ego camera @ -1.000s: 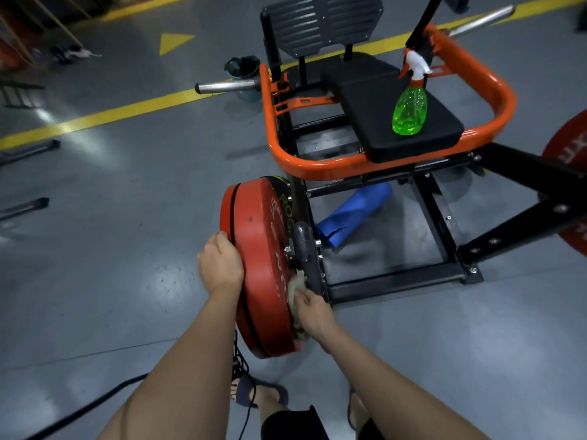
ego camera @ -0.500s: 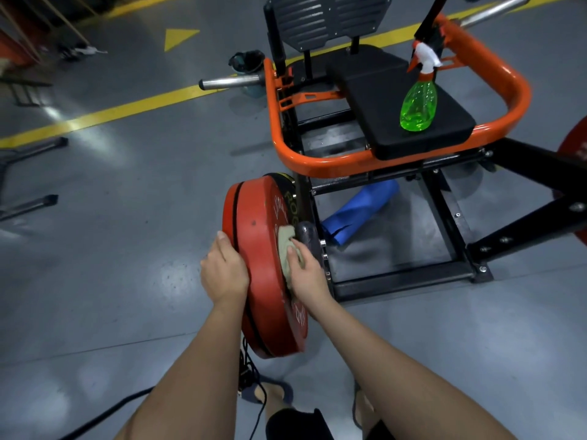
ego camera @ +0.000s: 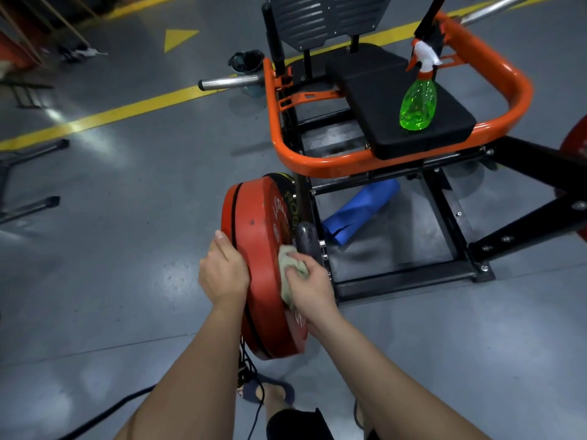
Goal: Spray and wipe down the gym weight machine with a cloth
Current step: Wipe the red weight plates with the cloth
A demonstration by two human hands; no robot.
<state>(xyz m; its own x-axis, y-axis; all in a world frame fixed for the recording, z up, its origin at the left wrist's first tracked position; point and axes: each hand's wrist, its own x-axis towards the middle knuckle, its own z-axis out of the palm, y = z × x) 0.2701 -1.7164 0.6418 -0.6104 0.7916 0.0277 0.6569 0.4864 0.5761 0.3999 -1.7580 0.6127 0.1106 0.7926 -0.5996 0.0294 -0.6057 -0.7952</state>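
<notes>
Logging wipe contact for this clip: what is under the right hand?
A pale cloth, bunched under the right hand and pressed on the face of the red weight plate. The plate surface beneath the cloth is covered.

- Grey floor (ego camera: 95, 281): glossy coating; you will see pale light reflections on it at left.
- Yellow line (ego camera: 127, 112): painted band running diagonally across the floor, rising from the left edge toward the upper right.
- Yellow arrow (ego camera: 178, 38): painted triangle beyond the line, pointing right.
- Dark bucket (ego camera: 247, 62): stands upright on the floor at the yellow line.
- Blue mat (ego camera: 359, 211): rolled, lying diagonally on the floor.
- Black cable (ego camera: 104, 414): runs along the floor at lower left.
- Black bars (ego camera: 35, 206): two capped metal legs entering from the left edge, resting on the floor.
- Thin poles (ego camera: 63, 20): leaning at upper left; detail too blurred to identify.
</notes>
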